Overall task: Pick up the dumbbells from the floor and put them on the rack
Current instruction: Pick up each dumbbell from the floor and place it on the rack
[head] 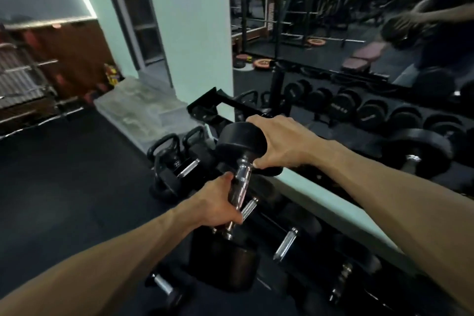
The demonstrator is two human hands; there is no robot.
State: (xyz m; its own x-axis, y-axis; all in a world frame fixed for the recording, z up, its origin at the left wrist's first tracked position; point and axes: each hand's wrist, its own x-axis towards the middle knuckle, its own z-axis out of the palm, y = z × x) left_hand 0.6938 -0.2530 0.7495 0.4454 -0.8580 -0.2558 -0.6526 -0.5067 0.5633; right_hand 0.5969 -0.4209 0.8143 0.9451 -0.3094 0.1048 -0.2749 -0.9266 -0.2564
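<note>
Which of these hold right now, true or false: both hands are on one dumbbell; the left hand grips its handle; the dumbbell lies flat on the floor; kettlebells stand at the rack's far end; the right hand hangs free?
1. Both hands are on one dumbbell. True.
2. The left hand grips its knurled chrome handle. True.
3. The dumbbell lies flat on the floor. False: it is held in the air, tilted, over the dumbbell rack.
4. Kettlebells stand at the rack's far end. True.
5. The right hand hangs free. False: it holds the upper head of the dumbbell, fingers over the top and thumb under it.
</note>
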